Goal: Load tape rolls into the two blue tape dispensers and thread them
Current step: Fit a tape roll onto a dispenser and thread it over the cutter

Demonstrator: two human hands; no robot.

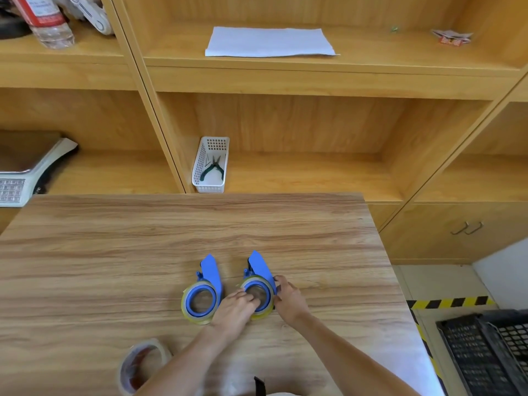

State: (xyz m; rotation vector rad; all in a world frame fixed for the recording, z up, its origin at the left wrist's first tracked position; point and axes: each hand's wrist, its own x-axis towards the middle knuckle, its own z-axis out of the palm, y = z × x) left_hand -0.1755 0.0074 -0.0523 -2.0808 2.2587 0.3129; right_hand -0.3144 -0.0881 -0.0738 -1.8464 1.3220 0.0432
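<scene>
On the table [114, 252], hands [263, 302] grip right dispenser [258, 284].

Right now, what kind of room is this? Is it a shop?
Probably a packing or stock room, not a home. Wooden shelves hold a weighing scale and a basket of pliers, and hazard tape marks the floor beside a black crate.

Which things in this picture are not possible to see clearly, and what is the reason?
- Right dispenser, head view: the left hand hides part of its tape roll; threading cannot be told.
- Left dispenser: too small to see if the tape is threaded.
- Spare tape roll: an arm and the bottom edge cut it off.
- Bottle: cut off by the top edge, label blurred.
</scene>
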